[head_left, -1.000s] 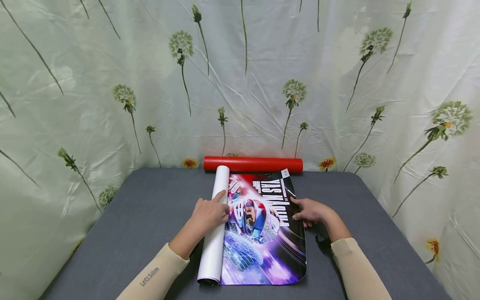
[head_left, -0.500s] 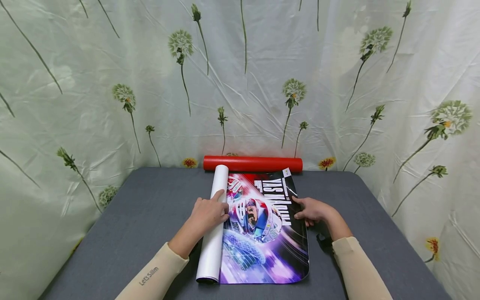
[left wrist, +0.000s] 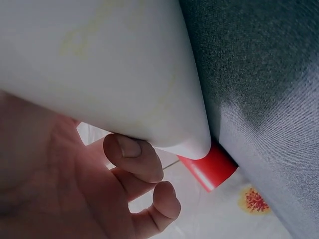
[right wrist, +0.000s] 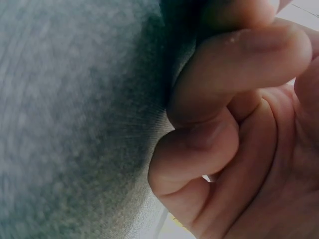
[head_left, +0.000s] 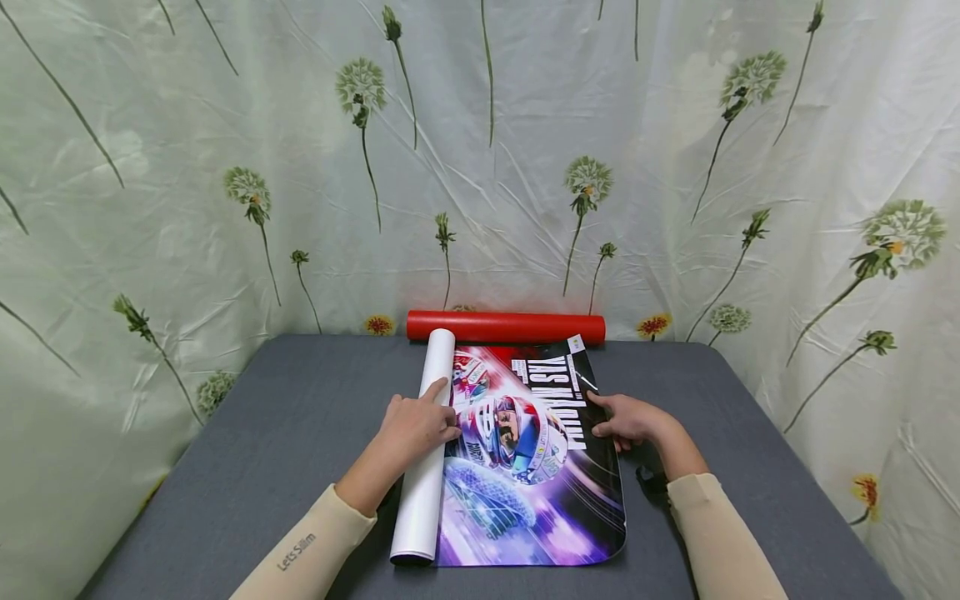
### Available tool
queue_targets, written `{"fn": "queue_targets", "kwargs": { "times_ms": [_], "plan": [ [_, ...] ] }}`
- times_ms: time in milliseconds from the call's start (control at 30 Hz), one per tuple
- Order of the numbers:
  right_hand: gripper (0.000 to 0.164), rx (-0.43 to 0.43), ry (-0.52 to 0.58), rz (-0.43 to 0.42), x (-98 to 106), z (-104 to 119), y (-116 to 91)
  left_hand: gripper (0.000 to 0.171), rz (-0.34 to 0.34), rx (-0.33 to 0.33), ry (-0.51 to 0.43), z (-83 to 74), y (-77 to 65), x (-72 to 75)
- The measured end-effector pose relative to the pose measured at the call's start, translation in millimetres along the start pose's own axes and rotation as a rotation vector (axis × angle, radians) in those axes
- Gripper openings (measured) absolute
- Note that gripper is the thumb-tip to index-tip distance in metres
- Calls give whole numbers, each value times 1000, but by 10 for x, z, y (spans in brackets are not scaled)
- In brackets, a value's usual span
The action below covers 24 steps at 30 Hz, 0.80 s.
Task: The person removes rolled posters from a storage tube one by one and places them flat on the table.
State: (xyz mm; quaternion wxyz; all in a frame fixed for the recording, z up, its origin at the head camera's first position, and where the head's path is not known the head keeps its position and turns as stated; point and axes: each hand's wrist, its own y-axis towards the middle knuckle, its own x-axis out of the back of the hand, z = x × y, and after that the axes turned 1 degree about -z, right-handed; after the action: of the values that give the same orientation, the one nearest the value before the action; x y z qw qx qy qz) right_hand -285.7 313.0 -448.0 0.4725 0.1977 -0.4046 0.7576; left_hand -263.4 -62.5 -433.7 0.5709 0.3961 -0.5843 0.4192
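Observation:
In the head view, a glossy poster (head_left: 517,517) lies partly unrolled, its printed side showing a racing helmet and large white lettering. Its left part is still a white roll (head_left: 422,508). My left hand (head_left: 411,432) grips this roll near its middle, index finger stretched over the top. The left wrist view shows curled fingers (left wrist: 137,159) against the roll's side. At the poster's right edge, my right hand (head_left: 628,419) pinches the sheet, thumb on top and the other fingers at the edge. In the right wrist view, those fingers (right wrist: 199,154) are curled close to the grey cloth.
A red tube (head_left: 506,327) lies across the back of the grey table (head_left: 300,467), just beyond the poster. Behind it hangs a pale curtain (head_left: 480,167) printed with dandelions. A black strap (head_left: 652,482) hangs near my right wrist.
The poster's right edge has slid slightly right with my right hand, and the roll has shifted a little left under my left hand. Slightly more of the print shows.

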Motion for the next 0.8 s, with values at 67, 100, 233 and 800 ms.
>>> {"fn": "queue_targets", "kwargs": {
  "times_ms": [67, 100, 233, 800],
  "plan": [
    [81, -9, 3, -7, -5, -7, 5, 25, -6, 0, -2, 2, -6, 3],
    [81, -12, 4, -9, -7, -10, 7, 22, -14, -2, -3, 5, -11, 3],
    [81, -10, 13, -12, -11, -12, 8, 19, -45, -5, -6, 23, -29, 1],
    [81, 1, 10, -7, 13, -3, -33, 34, 13, 20, 6, 40, 5, 12]
  ]
}}
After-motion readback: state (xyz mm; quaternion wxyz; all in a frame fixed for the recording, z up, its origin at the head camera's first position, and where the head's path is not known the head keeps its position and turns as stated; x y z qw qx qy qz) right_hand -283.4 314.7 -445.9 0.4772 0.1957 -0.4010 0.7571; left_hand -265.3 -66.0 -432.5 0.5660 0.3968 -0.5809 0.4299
